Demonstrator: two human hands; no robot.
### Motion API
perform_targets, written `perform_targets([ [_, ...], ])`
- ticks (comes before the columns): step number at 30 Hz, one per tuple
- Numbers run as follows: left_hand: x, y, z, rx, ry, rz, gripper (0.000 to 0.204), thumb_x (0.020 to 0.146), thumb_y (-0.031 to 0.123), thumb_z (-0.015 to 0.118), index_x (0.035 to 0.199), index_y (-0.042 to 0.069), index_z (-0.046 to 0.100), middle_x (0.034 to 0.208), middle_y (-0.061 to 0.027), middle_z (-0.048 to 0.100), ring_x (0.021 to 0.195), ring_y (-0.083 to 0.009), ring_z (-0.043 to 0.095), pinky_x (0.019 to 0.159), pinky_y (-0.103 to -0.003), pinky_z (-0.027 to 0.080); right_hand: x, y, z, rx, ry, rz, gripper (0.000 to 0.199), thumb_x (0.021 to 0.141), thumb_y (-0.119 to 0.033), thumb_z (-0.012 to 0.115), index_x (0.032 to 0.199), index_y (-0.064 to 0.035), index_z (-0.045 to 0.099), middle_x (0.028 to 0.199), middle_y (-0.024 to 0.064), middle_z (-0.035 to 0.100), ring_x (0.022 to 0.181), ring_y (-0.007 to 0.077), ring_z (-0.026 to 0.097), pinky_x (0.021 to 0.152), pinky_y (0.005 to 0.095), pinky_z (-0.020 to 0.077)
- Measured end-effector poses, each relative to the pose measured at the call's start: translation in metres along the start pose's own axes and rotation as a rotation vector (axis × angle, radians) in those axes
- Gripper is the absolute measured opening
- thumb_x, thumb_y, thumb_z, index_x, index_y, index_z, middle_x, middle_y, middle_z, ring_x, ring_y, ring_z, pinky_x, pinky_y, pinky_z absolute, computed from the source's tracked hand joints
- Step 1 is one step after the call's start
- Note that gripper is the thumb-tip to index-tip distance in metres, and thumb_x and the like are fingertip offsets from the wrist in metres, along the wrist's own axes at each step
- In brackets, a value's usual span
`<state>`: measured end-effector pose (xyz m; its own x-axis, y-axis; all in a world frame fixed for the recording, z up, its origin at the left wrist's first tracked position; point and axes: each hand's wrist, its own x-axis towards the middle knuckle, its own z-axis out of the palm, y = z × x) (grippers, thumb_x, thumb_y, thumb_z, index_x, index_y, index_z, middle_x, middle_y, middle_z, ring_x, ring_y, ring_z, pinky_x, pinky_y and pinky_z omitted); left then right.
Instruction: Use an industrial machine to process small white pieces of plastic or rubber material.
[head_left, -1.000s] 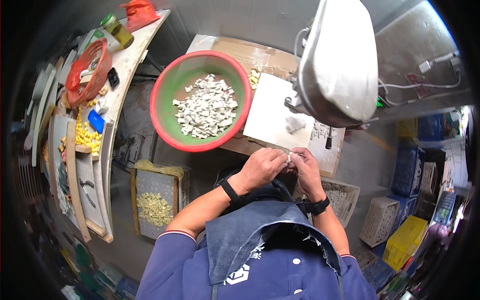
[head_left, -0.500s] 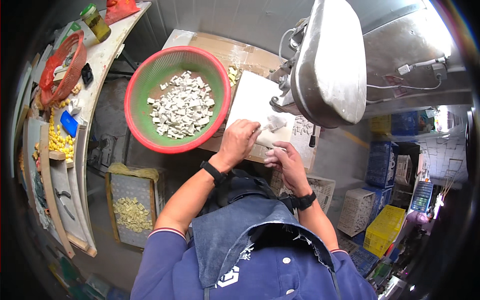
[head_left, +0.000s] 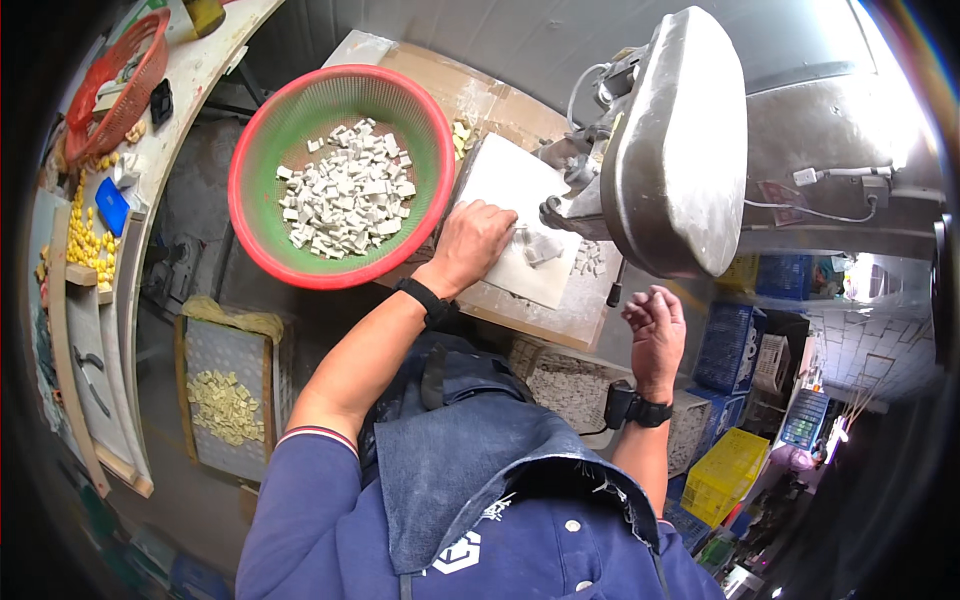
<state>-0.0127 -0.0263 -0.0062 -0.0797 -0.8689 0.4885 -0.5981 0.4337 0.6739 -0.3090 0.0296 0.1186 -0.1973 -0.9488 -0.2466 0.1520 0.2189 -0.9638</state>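
My left hand (head_left: 474, 243) is closed at the left side of a white board (head_left: 505, 185) on the table, its fingertips bent down beside the board's surface; anything in them is hidden. My right hand (head_left: 655, 325) is raised off the table's right edge, fingers curled in; whatever they hold, if anything, is too small to make out. A cloudy clear block-like guard (head_left: 540, 246) sits on the board, under the metal machine (head_left: 675, 150). Left of the board stands a red-rimmed green basket (head_left: 240, 190) with many small whitish pieces (head_left: 345, 190) in it.
Small pale pieces (head_left: 590, 258) lie right of the board. Below left, a framed tray (head_left: 183, 380) holds yellowish pieces (head_left: 226, 407). At far left is a bench (head_left: 200, 75) with a red basket (head_left: 120, 85). Blue crates (head_left: 727, 345) and a yellow crate (head_left: 720, 475) stand at right.
My right hand has moved away from the board, to the right, off the table's edge. My left hand has shifted slightly up and left. The view has swung a little.
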Motion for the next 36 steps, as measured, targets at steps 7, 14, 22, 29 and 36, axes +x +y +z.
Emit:
perform_targets([
  [7, 0.004, -0.002, 0.01, 0.044, -0.024, -0.007, 0.015, 0.082, 0.012, 0.07, 0.096, 0.006, 0.068, 0.084, -0.0071, 0.067, 0.082, -0.0266, 0.061, 0.076, -0.04, 0.047, 0.04, -0.03, 0.014, 0.043, -0.036, -0.151, 0.031, 0.101, -0.017, 0.059, 0.127, -0.0037, 0.053, 0.117, 0.0099, 0.066, 0.094, 0.0199, 0.067, 0.083, 0.0352, 0.0547],
  [14, 0.006, -0.003, 0.019, 0.045, 0.025, -0.002, 0.012, 0.083, 0.011, 0.067, 0.095, 0.008, 0.069, 0.082, -0.0052, 0.066, 0.081, -0.025, 0.062, 0.075, -0.039, 0.046, 0.075, -0.042, 0.011, 0.027, -0.14, -0.301, 0.053, 0.095, -0.02, 0.067, 0.14, 0.0003, 0.048, 0.138, 0.0123, 0.057, 0.124, 0.0242, 0.057, 0.106, 0.0387, 0.0456],
  [22, 0.004, -0.006, 0.02, 0.081, 0.042, 0.027, 0.013, 0.082, 0.009, 0.061, 0.094, 0.009, 0.067, 0.081, -0.0046, 0.064, 0.082, -0.0229, 0.061, 0.077, -0.038, 0.045, 0.088, -0.061, 0.011, 0.017, -0.356, -0.339, 0.045, 0.098, -0.021, 0.063, 0.139, -0.0058, 0.054, 0.139, 0.011, 0.058, 0.126, 0.0276, 0.056, 0.112, 0.0465, 0.0398],
  [29, 0.002, -0.002, 0.019, 0.098, 0.043, 0.003, 0.015, 0.081, 0.006, 0.059, 0.093, 0.009, 0.067, 0.08, -0.0042, 0.063, 0.084, -0.0221, 0.061, 0.079, -0.037, 0.044, 0.087, -0.067, 0.009, 0.169, -0.438, -0.241, 0.042, 0.1, -0.02, 0.057, 0.139, -0.0054, 0.053, 0.141, 0.0106, 0.056, 0.128, 0.0275, 0.055, 0.114, 0.0476, 0.0381],
  [36, 0.002, -0.002, 0.023, 0.142, 0.046, 0.014, 0.016, 0.081, 0.006, 0.058, 0.093, 0.01, 0.068, 0.08, -0.0034, 0.064, 0.084, -0.0212, 0.061, 0.079, -0.036, 0.044, 0.081, -0.068, 0.011, 0.182, -0.385, -0.221, 0.039, 0.101, -0.016, 0.054, 0.138, -0.0038, 0.055, 0.139, 0.0108, 0.058, 0.129, 0.0264, 0.054, 0.115, 0.0455, 0.0373],
])
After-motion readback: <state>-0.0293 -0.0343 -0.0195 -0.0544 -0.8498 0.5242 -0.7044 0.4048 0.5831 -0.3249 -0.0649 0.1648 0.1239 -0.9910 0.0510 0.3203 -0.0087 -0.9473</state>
